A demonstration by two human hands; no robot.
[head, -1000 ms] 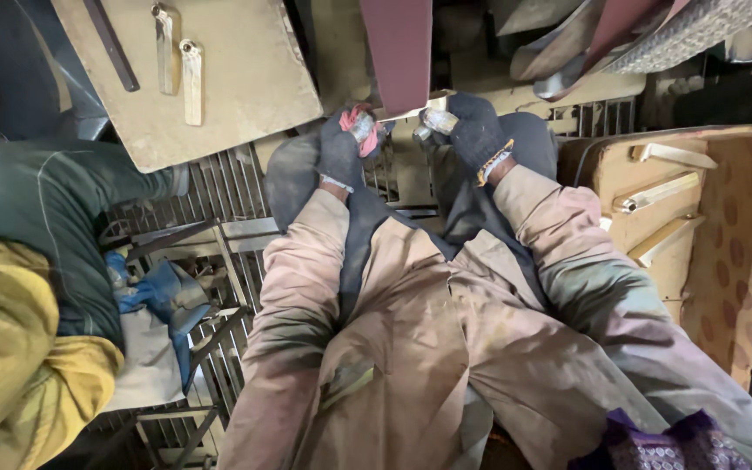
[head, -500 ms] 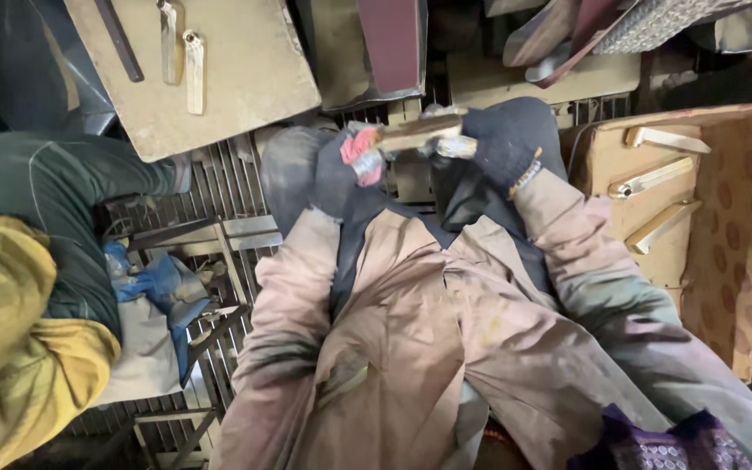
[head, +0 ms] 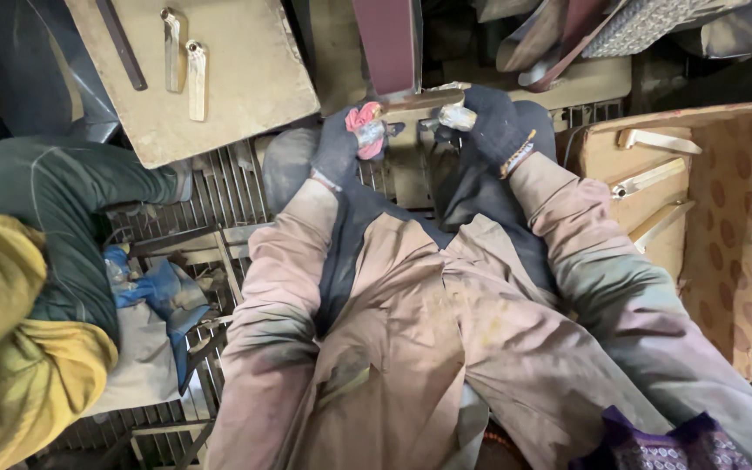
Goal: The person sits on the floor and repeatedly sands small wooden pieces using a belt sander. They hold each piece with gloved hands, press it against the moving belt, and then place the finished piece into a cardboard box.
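Seen from above, a person's gloved left hand (head: 341, 144) and right hand (head: 491, 126) are each closed on an end of a small brass-coloured metal handle (head: 421, 103), probably rigid, heavy and smooth, held between them against a dark red sanding belt (head: 388, 43).

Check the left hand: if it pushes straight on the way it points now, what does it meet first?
Probably the dark red sanding belt just ahead: the left hand and right hand hold a metal piece at its lower end. Depth is unclear.
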